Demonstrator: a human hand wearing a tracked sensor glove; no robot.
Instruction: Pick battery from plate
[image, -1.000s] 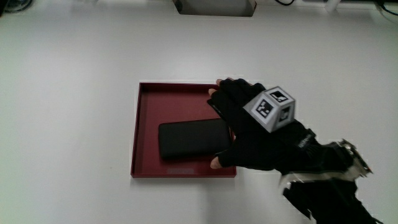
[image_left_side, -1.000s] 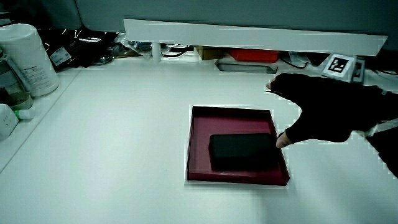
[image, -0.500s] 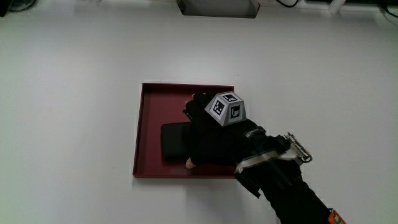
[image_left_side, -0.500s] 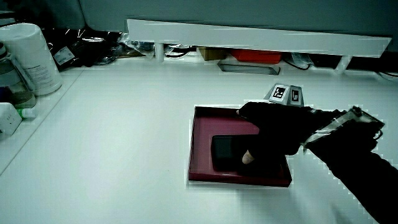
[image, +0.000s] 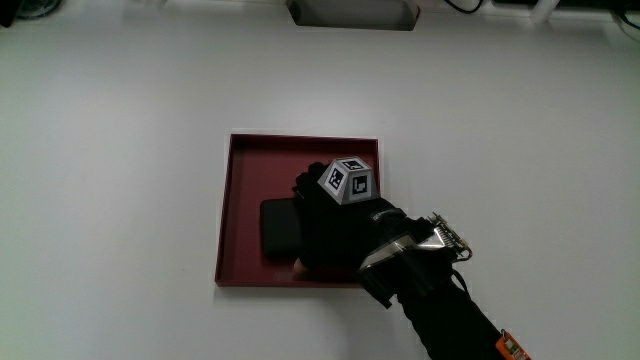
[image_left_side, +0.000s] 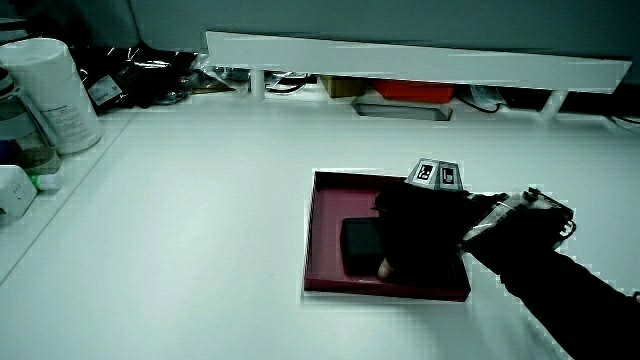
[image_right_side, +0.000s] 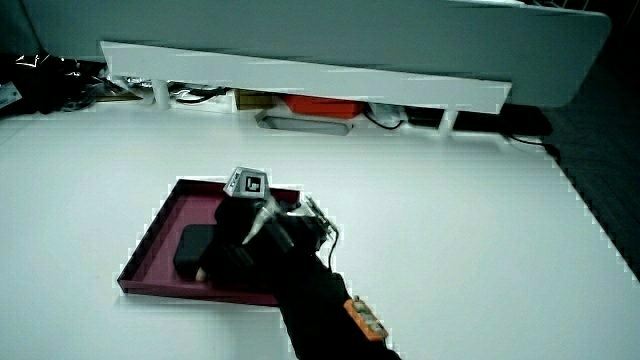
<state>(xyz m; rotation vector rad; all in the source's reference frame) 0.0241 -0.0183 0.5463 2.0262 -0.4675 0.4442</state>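
A dark red square plate (image: 224, 220) lies on the white table, seen in both side views (image_left_side: 312, 230) (image_right_side: 150, 240). In it lies a flat black battery (image: 278, 228); only one end of it shows (image_left_side: 358, 245) (image_right_side: 192, 248). The hand (image: 325, 225) rests on the battery and covers most of it. Its fingers reach over the battery's farther long edge, and the thumb (image_left_side: 383, 268) presses the nearer edge. The battery still lies flat in the plate. The patterned cube (image: 347, 180) sits on the hand's back, and the forearm runs from the plate toward the person.
A low white partition (image_left_side: 400, 55) closes the table away from the person, with a red item (image_right_side: 320, 105) and cables under it. A white cylindrical container (image_left_side: 55, 95) stands at the table's edge. A pale box (image: 348, 10) sits near the partition.
The hand has come from beside the plate's edge to over the battery, lowered onto it, and closed its thumb and fingers around the battery's long edges. The battery has not shifted.
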